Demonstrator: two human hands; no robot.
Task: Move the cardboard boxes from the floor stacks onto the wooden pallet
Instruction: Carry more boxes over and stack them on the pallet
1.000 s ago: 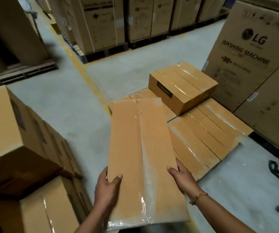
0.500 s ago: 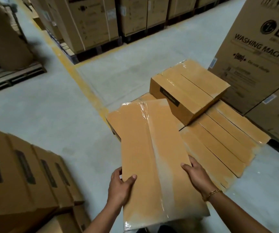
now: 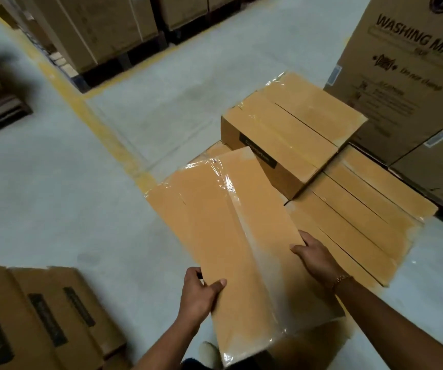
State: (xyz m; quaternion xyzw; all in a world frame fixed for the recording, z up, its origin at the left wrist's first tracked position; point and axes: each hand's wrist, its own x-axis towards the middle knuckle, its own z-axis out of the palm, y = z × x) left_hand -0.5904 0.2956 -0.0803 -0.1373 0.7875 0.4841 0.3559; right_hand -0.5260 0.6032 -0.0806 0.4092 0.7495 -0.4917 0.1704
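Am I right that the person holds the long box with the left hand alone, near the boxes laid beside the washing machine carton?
Not quite: both hands hold it. The head view shows the left hand gripping the long box on one side and the right hand on the other. The rest stands: the laid boxes and the washing machine carton are close by.

Dim warm light, motion blur, wide-angle edge distortion.
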